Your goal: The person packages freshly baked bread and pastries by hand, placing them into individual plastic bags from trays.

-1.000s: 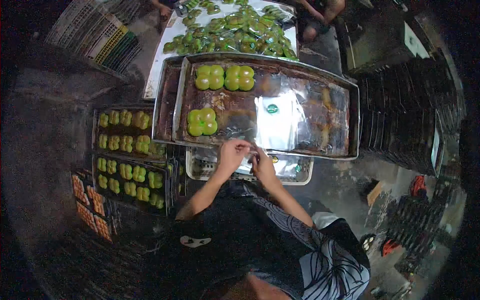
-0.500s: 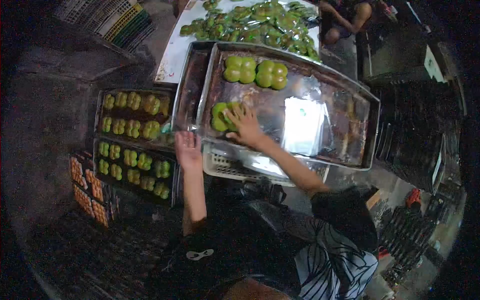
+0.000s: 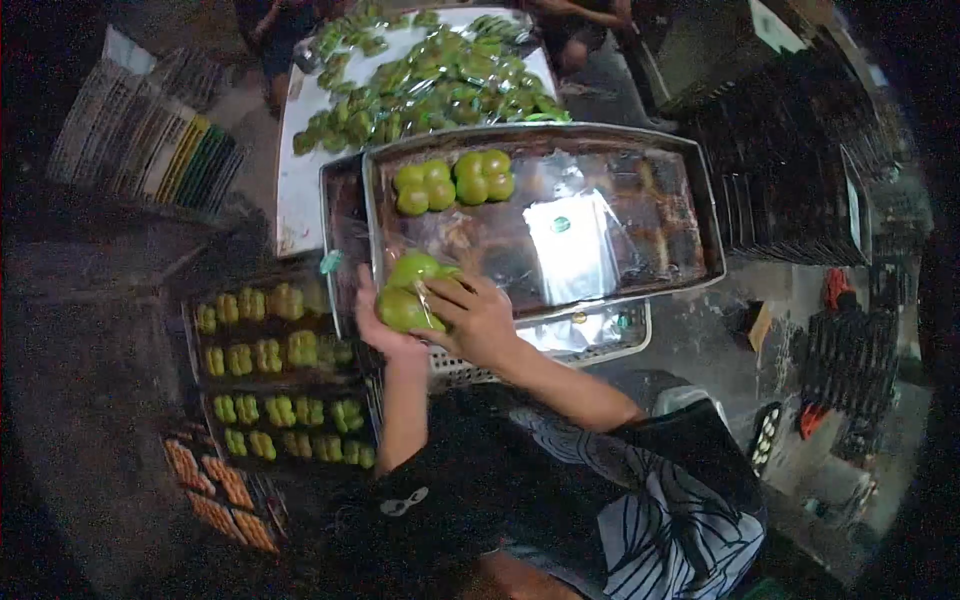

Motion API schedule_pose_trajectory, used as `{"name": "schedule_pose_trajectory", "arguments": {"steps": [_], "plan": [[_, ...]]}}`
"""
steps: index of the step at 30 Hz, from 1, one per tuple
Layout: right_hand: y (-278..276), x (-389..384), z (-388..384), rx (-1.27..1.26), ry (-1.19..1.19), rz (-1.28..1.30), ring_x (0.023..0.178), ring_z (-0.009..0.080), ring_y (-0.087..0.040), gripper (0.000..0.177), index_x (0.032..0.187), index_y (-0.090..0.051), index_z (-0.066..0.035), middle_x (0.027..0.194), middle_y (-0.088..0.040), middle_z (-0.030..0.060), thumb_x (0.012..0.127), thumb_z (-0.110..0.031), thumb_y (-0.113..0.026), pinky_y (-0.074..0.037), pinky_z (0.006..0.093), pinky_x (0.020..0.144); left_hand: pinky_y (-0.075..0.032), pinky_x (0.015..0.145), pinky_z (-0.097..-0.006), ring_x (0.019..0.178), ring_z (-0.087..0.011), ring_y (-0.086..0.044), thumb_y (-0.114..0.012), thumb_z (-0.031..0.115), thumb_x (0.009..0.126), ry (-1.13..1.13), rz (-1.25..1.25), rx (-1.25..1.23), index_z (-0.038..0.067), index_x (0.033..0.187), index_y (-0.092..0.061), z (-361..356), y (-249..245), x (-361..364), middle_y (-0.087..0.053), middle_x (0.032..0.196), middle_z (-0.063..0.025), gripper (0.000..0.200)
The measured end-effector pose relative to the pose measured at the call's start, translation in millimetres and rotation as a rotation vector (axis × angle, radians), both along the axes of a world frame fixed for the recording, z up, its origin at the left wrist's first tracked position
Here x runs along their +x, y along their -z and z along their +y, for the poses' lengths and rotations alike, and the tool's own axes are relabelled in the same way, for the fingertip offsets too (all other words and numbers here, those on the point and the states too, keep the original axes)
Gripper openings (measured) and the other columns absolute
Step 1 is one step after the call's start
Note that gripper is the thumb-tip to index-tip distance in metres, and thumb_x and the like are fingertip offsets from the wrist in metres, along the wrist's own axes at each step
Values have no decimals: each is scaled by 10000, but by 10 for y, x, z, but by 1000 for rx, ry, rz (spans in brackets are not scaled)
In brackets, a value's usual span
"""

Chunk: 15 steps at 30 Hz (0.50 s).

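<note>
I hold a green, lobed bun (image 3: pixel 400 308) between my hands at the near-left corner of a worn metal tray (image 3: pixel 510 240), its near side reaching over the rim. It has just come up off the tray floor, leaving two matching buns (image 3: pixel 425 187) in the far-left corner and occupying both my hands. My right hand (image 3: pixel 488 325) grasps it with curled fingers; my left hand (image 3: pixel 383 335) backs its outer side, though blur hides whether those fingers grip. The bun looks plump, glossy and whole where uncovered.
</note>
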State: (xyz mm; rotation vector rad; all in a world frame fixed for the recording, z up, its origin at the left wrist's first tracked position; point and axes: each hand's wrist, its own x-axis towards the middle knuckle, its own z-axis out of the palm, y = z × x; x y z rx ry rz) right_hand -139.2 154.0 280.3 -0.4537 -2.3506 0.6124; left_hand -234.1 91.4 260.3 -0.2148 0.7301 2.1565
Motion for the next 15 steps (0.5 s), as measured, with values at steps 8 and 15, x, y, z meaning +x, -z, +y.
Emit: {"name": "schedule_pose_trajectory", "arguments": {"steps": [8,15], "plan": [[-7,469,441,-259,431,209,827,341,-540,351,962,-576,-14,874,-584,164,666,-200,-606,-429,407,750,-449,757,-340,969,-220,-495,-438,380,817,159,-81,-174,54,1131,-416,364,312,515,-507,1072,-87,453],[76,-458,1816,-223,193,101,674,338,-545,208,783,-530,10,700,-542,204,751,-193,-557,-417,402,627,-269,951,-450,1133,-318,-366,-464,413,803,591,2004,-410,14,1231,-310,835,1143,1695,-409,1202,-176,605]]}}
